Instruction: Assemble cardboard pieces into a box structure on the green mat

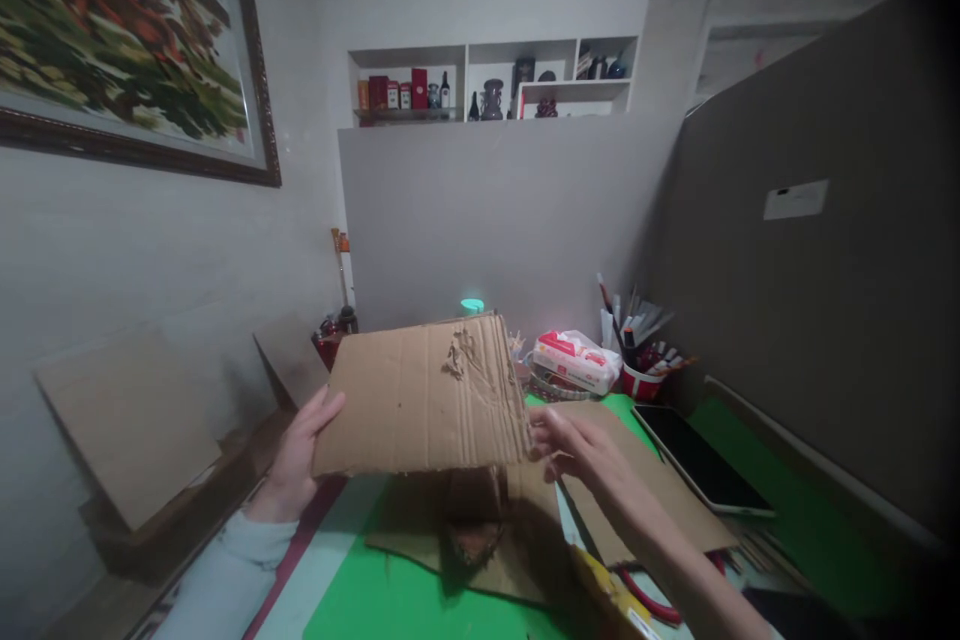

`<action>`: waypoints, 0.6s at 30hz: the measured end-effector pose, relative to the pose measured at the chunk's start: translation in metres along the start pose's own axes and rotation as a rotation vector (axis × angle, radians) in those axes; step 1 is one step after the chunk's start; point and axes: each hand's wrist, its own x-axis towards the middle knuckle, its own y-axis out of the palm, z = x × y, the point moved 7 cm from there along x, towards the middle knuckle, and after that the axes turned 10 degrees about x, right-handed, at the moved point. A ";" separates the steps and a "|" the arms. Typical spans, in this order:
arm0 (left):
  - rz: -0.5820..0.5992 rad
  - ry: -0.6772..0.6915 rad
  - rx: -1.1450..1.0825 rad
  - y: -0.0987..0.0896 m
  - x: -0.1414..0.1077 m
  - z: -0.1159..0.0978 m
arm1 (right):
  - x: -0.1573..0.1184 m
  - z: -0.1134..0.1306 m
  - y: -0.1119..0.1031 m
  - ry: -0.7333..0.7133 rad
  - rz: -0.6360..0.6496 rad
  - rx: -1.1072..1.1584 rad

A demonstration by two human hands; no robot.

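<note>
Grey partition (495, 220) backs the table, where a green mat (352, 605) lies partly under a flat cardboard sheet (532, 565). Your left hand (296, 455) pinches the left edge of the corrugated cardboard panel (397, 410), thumb on its face, other fingers hidden. Your right hand (576, 442) is half curled at the panel's right edge; whether it grips, you can't tell from here. The panel sits tilted above a brown block (474, 498), contact unclear. For good control, support both edges evenly and press gently around the torn, creased right end, where it looks weakest.
</note>
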 end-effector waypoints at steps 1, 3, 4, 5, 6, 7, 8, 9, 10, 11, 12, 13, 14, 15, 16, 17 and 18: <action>0.013 0.004 0.008 0.004 -0.003 -0.003 | -0.010 0.010 0.002 -0.019 -0.010 0.060; 0.041 0.014 0.020 0.013 -0.011 -0.009 | -0.028 0.024 0.010 -0.051 -0.010 0.145; 0.058 0.018 0.023 0.017 -0.016 -0.013 | -0.035 0.027 0.015 -0.060 -0.001 0.181; 0.074 0.019 0.026 0.022 -0.021 -0.017 | -0.041 0.026 0.019 -0.065 0.006 0.216; 0.089 0.017 0.029 0.025 -0.028 -0.020 | -0.047 0.024 0.022 -0.064 0.008 0.251; 0.102 0.010 0.033 0.028 -0.035 -0.023 | -0.052 0.020 0.024 -0.059 0.005 0.287; 0.113 0.000 0.039 0.031 -0.042 -0.026 | -0.056 0.015 0.024 -0.049 -0.003 0.321; 0.122 -0.012 0.045 0.032 -0.050 -0.028 | -0.061 0.011 0.024 -0.035 -0.012 0.350; 0.130 -0.023 0.051 0.034 -0.059 -0.030 | -0.066 0.007 0.022 -0.020 -0.017 0.372; 0.135 -0.032 0.056 0.034 -0.068 -0.031 | -0.072 0.004 0.020 -0.002 -0.019 0.393; 0.140 -0.038 0.060 0.036 -0.076 -0.032 | -0.077 0.001 0.016 0.015 -0.029 0.412; 0.147 -0.041 0.061 0.037 -0.085 -0.033 | -0.083 -0.001 0.012 0.038 -0.040 0.428; 0.159 -0.043 0.063 0.040 -0.093 -0.032 | -0.088 -0.004 0.006 0.058 -0.057 0.442; 0.171 -0.041 0.066 0.042 -0.100 -0.032 | -0.093 -0.006 0.000 0.068 -0.072 0.455; 0.182 -0.034 0.068 0.046 -0.106 -0.031 | -0.097 -0.008 -0.007 0.067 -0.086 0.460; 0.189 -0.023 0.073 0.049 -0.110 -0.030 | -0.100 -0.010 -0.014 0.049 -0.105 0.455; 0.184 -0.003 0.076 0.052 -0.113 -0.029 | -0.104 -0.012 -0.021 0.019 -0.121 0.434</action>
